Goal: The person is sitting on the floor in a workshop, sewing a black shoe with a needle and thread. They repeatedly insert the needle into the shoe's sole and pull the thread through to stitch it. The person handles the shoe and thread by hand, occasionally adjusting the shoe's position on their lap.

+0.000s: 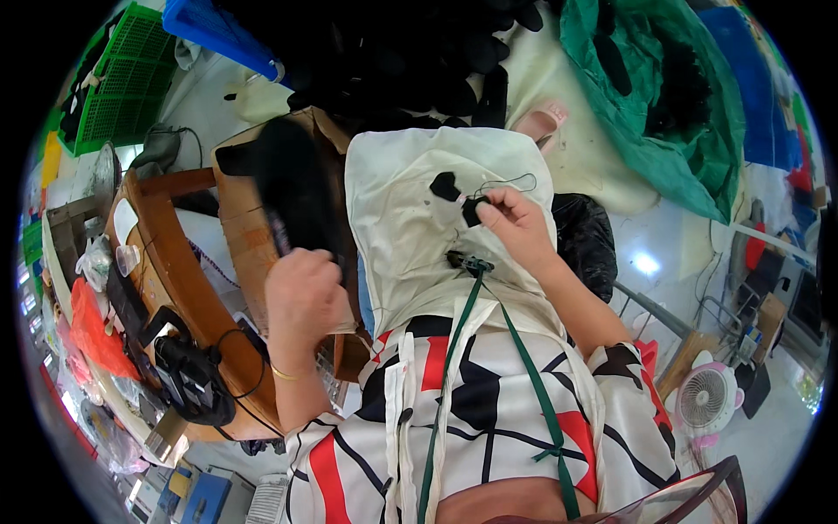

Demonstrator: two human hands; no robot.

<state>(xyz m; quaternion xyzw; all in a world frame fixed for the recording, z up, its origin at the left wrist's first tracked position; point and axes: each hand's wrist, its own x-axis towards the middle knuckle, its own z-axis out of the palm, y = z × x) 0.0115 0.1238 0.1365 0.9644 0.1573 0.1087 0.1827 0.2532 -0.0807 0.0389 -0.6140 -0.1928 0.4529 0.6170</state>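
Note:
My left hand is closed at the lower end of a long black sole-shaped piece, which is blurred by motion and held over a cardboard box. My right hand pinches a small black scrap above the cream apron cloth on my lap. A thin dark thread loops out near these fingertips. Just left of the scrap lies another small black patch on the cloth. Below it, a small dark tool rests where green cords from my neck meet; its kind is unclear.
A heap of black sole-shaped pieces lies beyond my lap. The open cardboard box and a wooden table stand on the left. At right are a green sack, a black plastic bag and a fan.

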